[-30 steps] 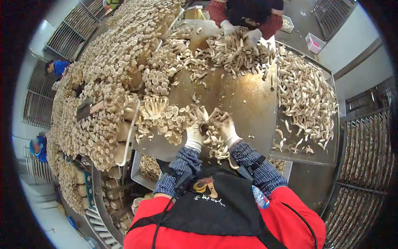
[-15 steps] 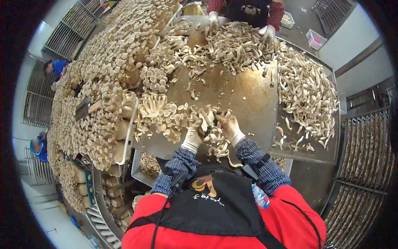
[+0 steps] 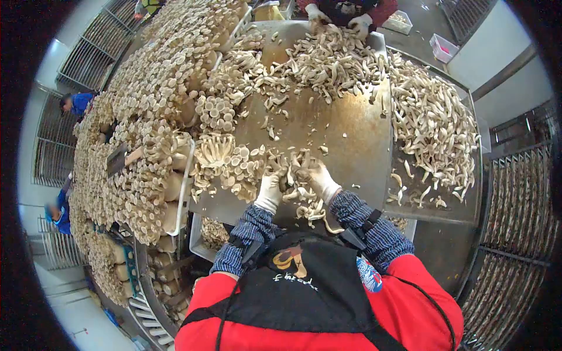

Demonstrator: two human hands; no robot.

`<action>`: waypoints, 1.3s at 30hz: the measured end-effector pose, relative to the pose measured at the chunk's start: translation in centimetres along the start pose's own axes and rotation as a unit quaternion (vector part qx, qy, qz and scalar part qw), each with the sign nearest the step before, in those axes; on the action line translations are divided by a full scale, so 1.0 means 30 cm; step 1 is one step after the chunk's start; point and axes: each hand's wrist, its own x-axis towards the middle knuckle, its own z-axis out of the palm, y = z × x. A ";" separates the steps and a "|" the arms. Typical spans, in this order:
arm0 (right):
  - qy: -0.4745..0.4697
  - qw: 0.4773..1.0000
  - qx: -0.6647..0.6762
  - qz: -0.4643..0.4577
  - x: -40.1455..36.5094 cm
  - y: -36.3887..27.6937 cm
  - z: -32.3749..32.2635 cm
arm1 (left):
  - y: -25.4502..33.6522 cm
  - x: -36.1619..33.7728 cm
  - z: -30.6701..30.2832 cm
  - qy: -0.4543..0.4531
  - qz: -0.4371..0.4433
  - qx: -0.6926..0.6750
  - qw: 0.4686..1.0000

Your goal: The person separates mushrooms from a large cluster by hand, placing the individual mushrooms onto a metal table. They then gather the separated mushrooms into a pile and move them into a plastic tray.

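Gloved in white with soiled fingertips, my left hand closes round mushrooms near the front edge of the metal table. Close beside it on the right, my right hand is also closed on mushrooms, its fingertips almost meeting the left ones. Loose mushrooms lie just below and between my hands. To the left of my left hand rests a clump of round-capped mushrooms. The mushroom pieces between my fingers are partly hidden.
Mushroom clusters are stacked high on the left. A co-worker's gloved hands are at a pile of mushrooms at the far side. More mushrooms fill a tray on the right. A knife lies on the left stack.
My right hand has tilted inward and moved slightly left, nearer my left hand. Across the table, the co-worker's hands have drawn closer together.
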 end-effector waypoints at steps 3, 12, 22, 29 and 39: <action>0.063 0.884 0.441 0.139 -0.017 -0.150 -0.014 | 0.006 0.037 -0.032 0.011 -0.055 -0.141 0.988; 0.036 0.974 0.191 0.116 -0.023 -0.216 0.036 | 0.085 -0.107 0.196 0.136 -0.011 -0.151 0.979; 0.087 0.974 0.205 0.044 -0.013 -0.070 0.075 | 0.099 -0.104 0.231 0.104 0.029 -0.128 0.986; 0.051 0.982 0.163 0.085 -0.038 -0.129 -0.009 | 0.016 -0.018 0.035 -0.005 -0.016 -0.128 0.992; 0.088 0.971 0.206 0.081 0.024 -0.120 -0.014 | 0.050 -0.059 0.188 0.044 0.089 0.049 0.994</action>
